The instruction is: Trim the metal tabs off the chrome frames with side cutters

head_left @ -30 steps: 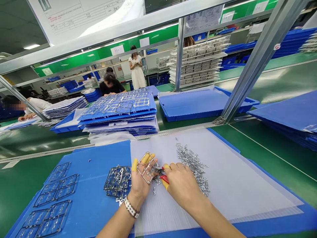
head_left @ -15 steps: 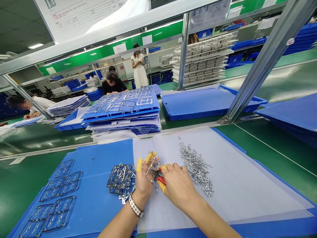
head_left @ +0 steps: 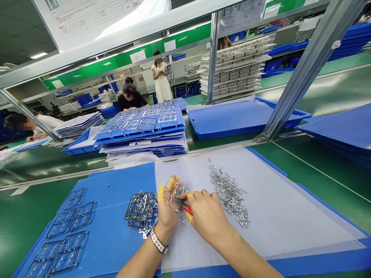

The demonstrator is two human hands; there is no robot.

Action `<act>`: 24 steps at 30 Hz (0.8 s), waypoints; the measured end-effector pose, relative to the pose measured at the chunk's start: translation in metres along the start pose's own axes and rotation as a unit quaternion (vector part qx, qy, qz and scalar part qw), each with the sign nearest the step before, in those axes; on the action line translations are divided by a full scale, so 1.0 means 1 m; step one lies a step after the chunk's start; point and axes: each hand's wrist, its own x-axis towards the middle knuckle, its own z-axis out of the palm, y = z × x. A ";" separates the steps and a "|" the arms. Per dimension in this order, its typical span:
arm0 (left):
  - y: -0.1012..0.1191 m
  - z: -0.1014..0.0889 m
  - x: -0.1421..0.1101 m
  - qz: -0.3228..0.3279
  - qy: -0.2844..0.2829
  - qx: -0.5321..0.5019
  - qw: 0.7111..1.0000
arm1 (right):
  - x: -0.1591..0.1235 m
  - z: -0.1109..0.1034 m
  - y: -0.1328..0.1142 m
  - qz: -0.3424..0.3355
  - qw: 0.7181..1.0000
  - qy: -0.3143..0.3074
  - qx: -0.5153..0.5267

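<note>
My left hand (head_left: 167,216), yellow covers on some fingertips, is closed on a shiny chrome sprue frame (head_left: 169,197) held tilted above the white sheet. My right hand (head_left: 207,216), also with yellow fingertip covers, grips red-handled nippers (head_left: 188,210); their jaws are hard to make out against the small metallic parts at the left palm. A few loose bits (head_left: 183,221) lie below. Right of my hands spreads a heap of small silvery parts (head_left: 228,195). Beside my left wrist is a pile of chrome frames (head_left: 140,208).
More sprue frames (head_left: 71,218) lie in rows on the blue board (head_left: 113,239) at left. Behind the metal rail stand a stack of loaded blue sheets (head_left: 142,127) and a blue tray (head_left: 226,117). A slanted metal post (head_left: 304,73) rises at right. Other people are farther back.
The view has shifted slightly. My left hand and the frame have turned a little, while both hands keep their hold close together.
</note>
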 end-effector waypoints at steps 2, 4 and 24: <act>0.001 0.000 0.000 0.004 -0.002 0.001 1.000 | 0.001 0.000 0.000 0.000 1.000 0.002 0.002; 0.001 0.000 0.000 0.004 -0.002 -0.001 1.000 | 0.001 0.000 0.000 -0.002 1.000 0.004 0.005; -0.001 -0.006 0.003 0.022 -0.009 0.024 0.999 | 0.002 0.002 0.003 -0.013 1.000 0.018 0.000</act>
